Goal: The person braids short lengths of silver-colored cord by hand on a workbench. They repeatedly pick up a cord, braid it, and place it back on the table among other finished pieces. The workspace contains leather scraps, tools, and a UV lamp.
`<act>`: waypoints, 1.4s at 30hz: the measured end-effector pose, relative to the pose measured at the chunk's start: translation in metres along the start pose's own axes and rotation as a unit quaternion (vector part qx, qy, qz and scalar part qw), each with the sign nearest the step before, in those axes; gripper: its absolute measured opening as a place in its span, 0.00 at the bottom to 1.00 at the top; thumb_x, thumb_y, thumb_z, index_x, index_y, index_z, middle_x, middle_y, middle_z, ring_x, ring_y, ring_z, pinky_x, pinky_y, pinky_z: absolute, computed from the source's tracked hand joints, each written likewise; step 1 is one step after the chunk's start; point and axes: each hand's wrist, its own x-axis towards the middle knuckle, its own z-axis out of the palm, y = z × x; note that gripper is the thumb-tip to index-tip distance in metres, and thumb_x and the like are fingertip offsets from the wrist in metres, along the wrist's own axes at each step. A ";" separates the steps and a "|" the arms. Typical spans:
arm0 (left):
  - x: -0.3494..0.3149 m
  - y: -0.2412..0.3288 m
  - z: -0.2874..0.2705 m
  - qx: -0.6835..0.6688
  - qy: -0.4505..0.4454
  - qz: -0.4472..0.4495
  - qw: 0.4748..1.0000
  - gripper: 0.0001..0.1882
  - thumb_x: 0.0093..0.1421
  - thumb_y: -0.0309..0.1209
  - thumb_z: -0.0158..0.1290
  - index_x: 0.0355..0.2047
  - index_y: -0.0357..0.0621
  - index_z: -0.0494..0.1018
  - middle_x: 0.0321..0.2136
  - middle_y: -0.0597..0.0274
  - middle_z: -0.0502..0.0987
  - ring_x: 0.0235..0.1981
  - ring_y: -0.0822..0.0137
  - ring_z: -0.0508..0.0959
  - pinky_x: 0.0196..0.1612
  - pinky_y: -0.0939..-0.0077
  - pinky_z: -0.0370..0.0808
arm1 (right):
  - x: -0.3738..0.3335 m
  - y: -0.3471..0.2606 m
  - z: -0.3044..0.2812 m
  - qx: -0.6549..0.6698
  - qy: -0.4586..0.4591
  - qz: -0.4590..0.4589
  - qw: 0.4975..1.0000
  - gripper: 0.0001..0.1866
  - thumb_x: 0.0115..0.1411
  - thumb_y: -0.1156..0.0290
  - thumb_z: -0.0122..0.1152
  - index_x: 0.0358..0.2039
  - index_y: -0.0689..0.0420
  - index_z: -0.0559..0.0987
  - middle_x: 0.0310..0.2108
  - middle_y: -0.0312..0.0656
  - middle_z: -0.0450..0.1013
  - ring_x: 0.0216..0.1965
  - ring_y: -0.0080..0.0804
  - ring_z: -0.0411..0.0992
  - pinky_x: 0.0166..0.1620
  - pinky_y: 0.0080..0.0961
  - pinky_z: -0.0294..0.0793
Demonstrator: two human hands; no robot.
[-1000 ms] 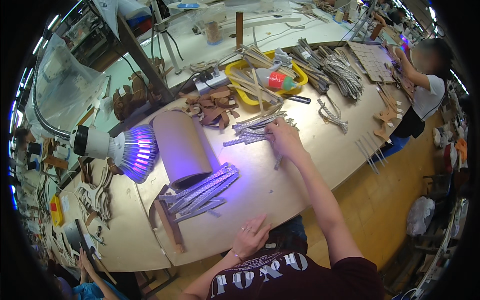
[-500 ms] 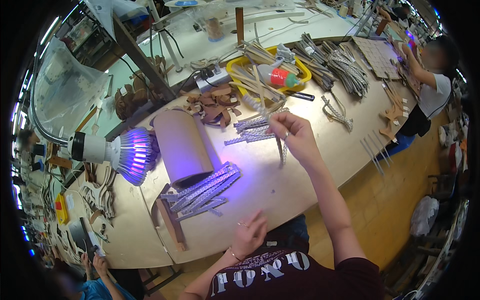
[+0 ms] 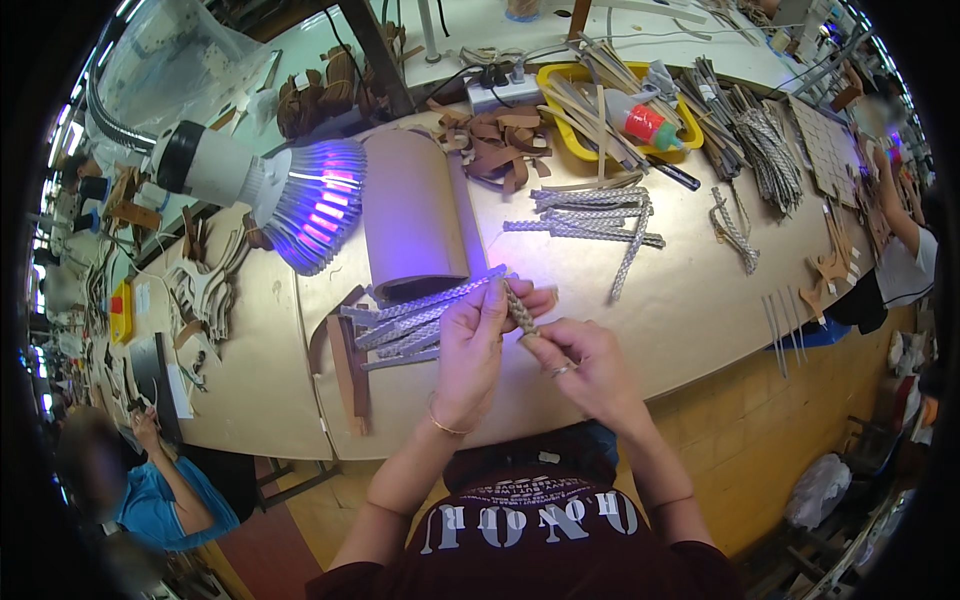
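Observation:
A short braided strap (image 3: 520, 310) is pinched between my two hands above the table. My left hand (image 3: 474, 345) grips its upper part between thumb and fingers. At the strap's lower end, my right hand (image 3: 588, 368) closes on it with thumb and forefinger. Just behind my left hand lies a bunch of grey braided straps (image 3: 405, 328), lit violet and partly covered by that hand. Farther back to the right is another pile of braided straps (image 3: 580, 215), apart from both hands.
A lamp with a ribbed silver head (image 3: 312, 205) hangs at the left, beside a curved brown board (image 3: 412, 210). Brown leather scraps (image 3: 495, 145) and a yellow tray (image 3: 560, 135) with strips and a bottle stand behind. Co-workers sit at both sides.
My right hand has come back from the rear pile with a braided strap. My left hand has risen from the table's front edge and taken hold of it too. The view has shifted.

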 end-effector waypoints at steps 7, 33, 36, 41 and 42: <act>0.004 -0.004 -0.035 0.155 -0.152 -0.132 0.967 0.17 0.72 0.37 0.47 0.37 0.34 0.75 0.24 0.64 0.77 0.25 0.72 0.78 0.33 0.78 0.77 | -0.012 0.013 0.006 -0.042 -0.164 -0.022 0.985 0.17 0.67 0.63 0.59 0.28 0.65 0.78 0.19 0.52 0.69 0.21 0.46 0.68 0.28 0.38 0.67; 0.028 -0.025 -0.001 -0.123 0.114 -0.018 0.986 0.18 0.73 0.41 0.44 0.48 0.35 0.68 0.45 0.45 0.79 0.47 0.58 0.81 0.52 0.65 0.79 | -0.036 0.061 -0.038 0.305 -0.054 0.144 0.940 0.20 0.73 0.58 0.48 0.32 0.59 0.79 0.18 0.22 0.57 0.21 0.13 0.52 0.25 0.15 0.50; 0.031 -0.026 -0.002 -0.079 0.083 -0.016 0.993 0.18 0.73 0.38 0.46 0.48 0.32 0.69 0.45 0.45 0.79 0.46 0.58 0.82 0.52 0.66 0.79 | -0.035 0.060 -0.043 0.284 -0.018 0.158 0.946 0.20 0.73 0.58 0.49 0.30 0.59 0.79 0.18 0.23 0.58 0.22 0.12 0.53 0.26 0.15 0.50; 0.037 -0.031 -0.002 0.001 0.108 -0.022 0.994 0.16 0.71 0.38 0.49 0.45 0.33 0.71 0.41 0.47 0.81 0.42 0.61 0.83 0.48 0.67 0.81 | -0.045 0.058 -0.048 0.213 -0.027 0.174 0.961 0.20 0.72 0.59 0.51 0.24 0.57 0.77 0.17 0.22 0.57 0.20 0.12 0.51 0.24 0.17 0.48; 0.037 -0.038 0.000 -0.009 0.115 -0.030 0.993 0.16 0.71 0.37 0.49 0.45 0.33 0.71 0.40 0.48 0.81 0.41 0.61 0.83 0.47 0.68 0.81 | -0.049 0.060 -0.050 0.195 -0.029 0.160 0.967 0.21 0.72 0.59 0.51 0.23 0.56 0.76 0.16 0.22 0.56 0.19 0.12 0.50 0.23 0.18 0.47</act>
